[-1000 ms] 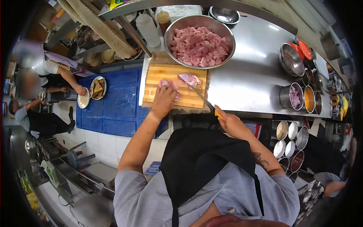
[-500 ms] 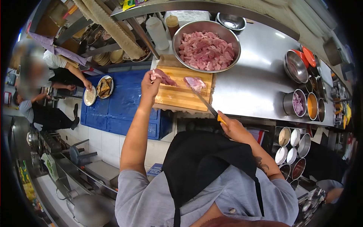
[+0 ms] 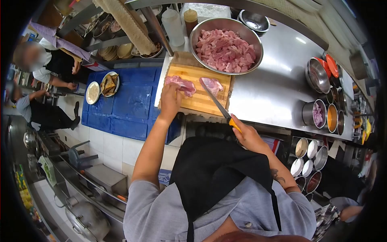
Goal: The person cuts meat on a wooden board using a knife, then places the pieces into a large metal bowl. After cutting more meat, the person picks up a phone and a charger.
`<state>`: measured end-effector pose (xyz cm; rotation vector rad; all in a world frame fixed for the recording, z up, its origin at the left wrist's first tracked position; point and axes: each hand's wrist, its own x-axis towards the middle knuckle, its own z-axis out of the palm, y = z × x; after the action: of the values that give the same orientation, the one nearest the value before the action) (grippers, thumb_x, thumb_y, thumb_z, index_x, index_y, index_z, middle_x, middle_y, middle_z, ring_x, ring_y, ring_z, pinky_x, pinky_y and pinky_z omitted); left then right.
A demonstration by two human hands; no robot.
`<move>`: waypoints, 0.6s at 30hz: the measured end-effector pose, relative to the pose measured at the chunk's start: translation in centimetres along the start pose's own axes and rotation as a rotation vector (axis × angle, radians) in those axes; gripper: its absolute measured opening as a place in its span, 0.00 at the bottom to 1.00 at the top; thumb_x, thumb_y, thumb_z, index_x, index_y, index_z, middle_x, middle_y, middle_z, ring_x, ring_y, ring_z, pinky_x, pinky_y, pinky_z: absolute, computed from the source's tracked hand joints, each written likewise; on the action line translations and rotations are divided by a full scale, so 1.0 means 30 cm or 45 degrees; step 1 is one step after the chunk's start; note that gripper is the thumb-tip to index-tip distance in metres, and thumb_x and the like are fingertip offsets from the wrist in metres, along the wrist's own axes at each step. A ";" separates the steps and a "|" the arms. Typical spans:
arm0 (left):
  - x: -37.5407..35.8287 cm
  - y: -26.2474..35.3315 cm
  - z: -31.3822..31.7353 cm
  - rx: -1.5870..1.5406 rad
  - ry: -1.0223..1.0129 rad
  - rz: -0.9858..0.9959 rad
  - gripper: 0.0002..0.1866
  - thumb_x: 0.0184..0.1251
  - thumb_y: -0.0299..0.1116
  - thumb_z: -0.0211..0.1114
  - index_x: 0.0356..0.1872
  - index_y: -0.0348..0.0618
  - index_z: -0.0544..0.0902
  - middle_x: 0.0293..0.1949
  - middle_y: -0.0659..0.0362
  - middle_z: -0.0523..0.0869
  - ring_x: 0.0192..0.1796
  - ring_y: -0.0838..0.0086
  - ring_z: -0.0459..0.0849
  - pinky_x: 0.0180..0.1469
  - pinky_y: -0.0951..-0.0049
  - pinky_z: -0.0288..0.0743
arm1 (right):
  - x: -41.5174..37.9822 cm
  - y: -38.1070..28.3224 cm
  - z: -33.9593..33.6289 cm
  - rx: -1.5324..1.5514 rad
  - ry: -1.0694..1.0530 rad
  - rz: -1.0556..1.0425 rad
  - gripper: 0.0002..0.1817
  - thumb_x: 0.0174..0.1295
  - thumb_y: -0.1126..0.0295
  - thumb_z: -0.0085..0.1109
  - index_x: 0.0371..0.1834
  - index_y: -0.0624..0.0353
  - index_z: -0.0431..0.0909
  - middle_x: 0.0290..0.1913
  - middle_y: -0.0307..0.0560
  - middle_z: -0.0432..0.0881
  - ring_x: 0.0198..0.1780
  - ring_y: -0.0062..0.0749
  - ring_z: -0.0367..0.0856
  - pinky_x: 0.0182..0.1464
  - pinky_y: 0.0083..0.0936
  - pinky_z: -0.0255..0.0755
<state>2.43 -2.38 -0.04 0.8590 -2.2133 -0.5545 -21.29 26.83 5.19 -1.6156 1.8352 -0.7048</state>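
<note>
Left hand [image 3: 171, 98] presses a pale pink, glistening meat strip [image 3: 181, 84] on the cutting board [image 3: 197, 101]; right hand [image 3: 246, 135] grips the knife [image 3: 217, 105] beside it.

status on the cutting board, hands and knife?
Left hand on a meat piece on the board. Right hand grips knife, blade by second piece. Nothing in the way.

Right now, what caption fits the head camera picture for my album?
Left hand presses raw meat on the cutting board; right hand holds the knife.

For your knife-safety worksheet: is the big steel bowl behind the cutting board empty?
No, the steel bowl is heaped with pink cut meat.
</note>
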 end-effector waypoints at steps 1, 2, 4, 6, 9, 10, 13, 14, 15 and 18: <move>0.015 -0.019 0.005 -0.006 0.042 -0.004 0.14 0.58 0.20 0.66 0.46 0.36 0.84 0.47 0.46 0.85 0.51 0.46 0.81 0.55 0.50 0.75 | 0.015 -0.011 0.008 0.011 -0.040 0.007 0.35 0.76 0.69 0.56 0.84 0.49 0.56 0.41 0.66 0.85 0.42 0.62 0.84 0.47 0.48 0.78; 0.025 -0.032 0.010 0.015 0.031 0.016 0.14 0.57 0.21 0.68 0.46 0.36 0.84 0.48 0.46 0.85 0.53 0.46 0.82 0.58 0.51 0.75 | 0.032 -0.022 0.017 0.021 -0.077 0.014 0.35 0.76 0.69 0.56 0.84 0.48 0.56 0.41 0.65 0.84 0.42 0.62 0.84 0.47 0.48 0.78; 0.034 -0.062 0.027 0.044 0.079 0.061 0.15 0.55 0.21 0.68 0.46 0.36 0.84 0.49 0.46 0.85 0.55 0.46 0.81 0.61 0.50 0.75 | 0.066 -0.035 0.053 0.021 -0.039 -0.061 0.35 0.76 0.69 0.56 0.84 0.49 0.57 0.39 0.65 0.84 0.41 0.61 0.84 0.46 0.48 0.78; 0.038 -0.064 0.023 0.072 0.126 0.107 0.16 0.54 0.21 0.69 0.47 0.36 0.84 0.50 0.47 0.85 0.57 0.46 0.81 0.64 0.50 0.74 | 0.098 -0.028 0.085 0.023 0.001 -0.135 0.34 0.76 0.69 0.56 0.83 0.50 0.57 0.38 0.64 0.84 0.40 0.61 0.84 0.46 0.48 0.78; 0.054 -0.029 0.003 0.089 0.117 0.131 0.16 0.53 0.23 0.69 0.46 0.37 0.85 0.52 0.47 0.85 0.61 0.47 0.79 0.71 0.48 0.69 | 0.130 -0.022 0.101 -0.133 -0.034 -0.030 0.33 0.75 0.69 0.57 0.82 0.52 0.59 0.34 0.62 0.84 0.39 0.61 0.84 0.45 0.49 0.77; 0.064 -0.014 -0.003 0.154 0.008 0.208 0.17 0.54 0.24 0.69 0.48 0.38 0.85 0.53 0.48 0.84 0.62 0.48 0.78 0.72 0.47 0.67 | 0.133 -0.032 0.095 -0.117 0.003 -0.019 0.33 0.75 0.70 0.57 0.82 0.53 0.60 0.34 0.62 0.83 0.38 0.61 0.84 0.44 0.49 0.77; 0.074 -0.076 0.034 0.229 -0.156 0.258 0.19 0.55 0.27 0.69 0.50 0.40 0.85 0.52 0.50 0.84 0.63 0.50 0.77 0.73 0.45 0.63 | 0.129 -0.051 0.073 -0.085 -0.006 0.034 0.32 0.75 0.70 0.57 0.81 0.54 0.60 0.33 0.63 0.83 0.37 0.61 0.84 0.43 0.49 0.77; 0.071 -0.106 0.053 0.241 -0.210 0.245 0.19 0.55 0.28 0.69 0.51 0.42 0.85 0.52 0.51 0.84 0.63 0.52 0.77 0.73 0.45 0.62 | 0.126 -0.053 0.065 -0.066 -0.040 0.074 0.32 0.75 0.70 0.57 0.81 0.55 0.60 0.34 0.64 0.84 0.38 0.61 0.85 0.43 0.48 0.77; 0.076 -0.095 0.041 0.241 -0.202 0.242 0.19 0.55 0.28 0.69 0.51 0.42 0.85 0.52 0.51 0.84 0.63 0.52 0.77 0.73 0.45 0.62 | 0.129 -0.055 0.064 -0.073 -0.042 0.068 0.32 0.75 0.70 0.57 0.81 0.55 0.60 0.34 0.64 0.84 0.38 0.61 0.85 0.43 0.48 0.77; 0.099 -0.035 0.024 0.225 -0.288 0.238 0.17 0.55 0.27 0.68 0.48 0.43 0.87 0.50 0.53 0.84 0.63 0.54 0.77 0.70 0.46 0.64 | 0.125 -0.053 0.064 -0.015 0.062 -0.018 0.32 0.75 0.70 0.57 0.82 0.55 0.61 0.34 0.65 0.84 0.38 0.62 0.85 0.43 0.48 0.77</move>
<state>0.71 -5.11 0.18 0.6941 -2.5475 -0.3861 -19.16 22.90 4.71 -1.6336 1.8672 -0.7472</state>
